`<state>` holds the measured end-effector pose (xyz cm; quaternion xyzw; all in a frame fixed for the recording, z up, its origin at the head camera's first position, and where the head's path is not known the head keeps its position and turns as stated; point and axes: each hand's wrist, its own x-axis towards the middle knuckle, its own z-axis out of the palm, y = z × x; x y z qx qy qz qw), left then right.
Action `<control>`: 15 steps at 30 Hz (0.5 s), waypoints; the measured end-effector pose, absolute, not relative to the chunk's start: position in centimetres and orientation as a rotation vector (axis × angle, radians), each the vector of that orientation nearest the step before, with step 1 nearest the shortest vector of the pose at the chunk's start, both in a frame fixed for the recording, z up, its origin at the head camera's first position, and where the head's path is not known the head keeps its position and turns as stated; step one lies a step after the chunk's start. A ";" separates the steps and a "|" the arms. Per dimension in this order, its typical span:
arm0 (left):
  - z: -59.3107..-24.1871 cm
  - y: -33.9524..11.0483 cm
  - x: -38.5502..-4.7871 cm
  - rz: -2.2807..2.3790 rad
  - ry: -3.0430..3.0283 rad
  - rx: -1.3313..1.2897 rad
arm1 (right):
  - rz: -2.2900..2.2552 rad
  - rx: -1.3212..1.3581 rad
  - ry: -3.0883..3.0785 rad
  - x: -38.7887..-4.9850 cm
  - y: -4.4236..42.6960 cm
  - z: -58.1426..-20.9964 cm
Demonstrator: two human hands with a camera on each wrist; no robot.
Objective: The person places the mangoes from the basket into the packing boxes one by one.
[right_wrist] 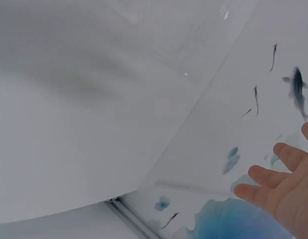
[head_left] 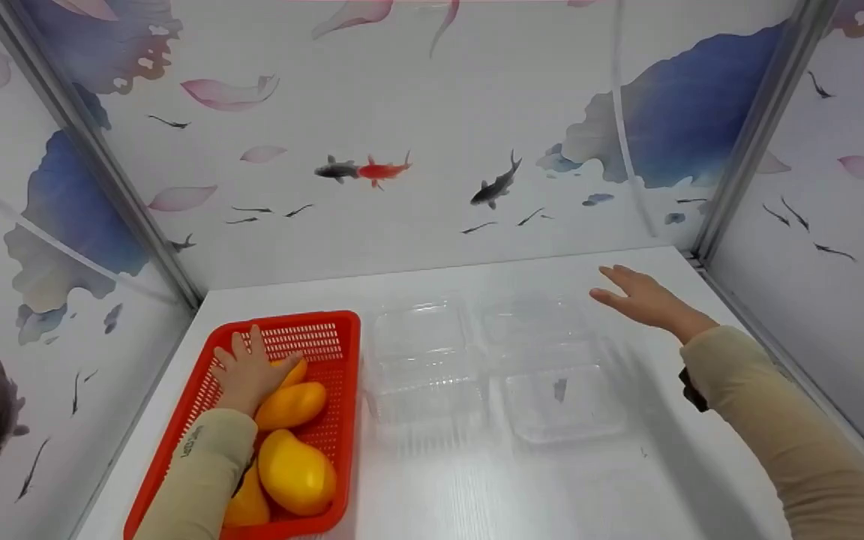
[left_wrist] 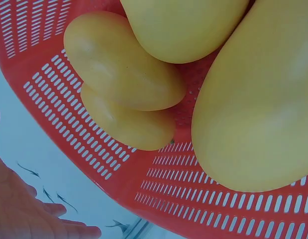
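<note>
Head view: flat, even light. Glare streaks the white table (head_left: 421,491) just right of the red basket (head_left: 353,412); glints on the clear boxes (head_left: 432,352) beside it. My right arm (head_left: 792,435) throws a soft shadow farther right of the basket. My left-wrist view is dim, bluish; right-wrist grey, soft-focus.

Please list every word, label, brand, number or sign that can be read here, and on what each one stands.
No text is readable.
Left sleeve: a small dark marking, perhaps letters, too blurred to read.
Front right clear container: a grey mark shows there; I cannot tell whether it is print.
</note>
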<state>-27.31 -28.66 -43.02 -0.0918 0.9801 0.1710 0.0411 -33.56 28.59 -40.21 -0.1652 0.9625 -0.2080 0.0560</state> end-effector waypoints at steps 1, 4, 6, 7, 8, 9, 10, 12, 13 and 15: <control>-43.0 -28.7 -27.3 0.528 2.999 -0.283 | -0.612 -0.526 2.926 -33.5 27.9 -40.1; -43.1 -28.8 -27.2 0.536 2.988 -0.291 | -0.512 -0.619 2.957 -32.9 25.6 -40.0; -43.2 -29.0 -27.2 0.540 2.978 -0.301 | -0.453 -0.678 2.952 -32.4 23.9 -40.1; -43.2 -29.0 -27.1 0.542 2.973 -0.307 | -0.432 -0.714 2.945 -32.1 23.0 -40.3; -43.3 -29.1 -27.1 0.542 2.966 -0.311 | -0.415 -0.755 2.937 -31.7 22.1 -40.5; -43.3 -29.1 -27.0 0.539 2.961 -0.316 | -0.402 -0.798 2.923 -31.3 21.3 -40.7; -43.3 -29.1 -26.9 0.537 2.955 -0.318 | -0.393 -0.844 2.908 -30.8 20.5 -40.9; -43.4 -29.1 -26.8 0.541 2.940 -0.326 | -0.377 -0.937 2.872 -29.9 18.9 -41.5; -43.3 -29.1 -26.8 0.540 2.932 -0.330 | -0.368 -0.984 2.854 -29.4 18.2 -41.9; -43.3 -29.1 -26.7 0.546 2.918 -0.338 | -0.348 -1.056 2.815 -28.4 16.9 -42.6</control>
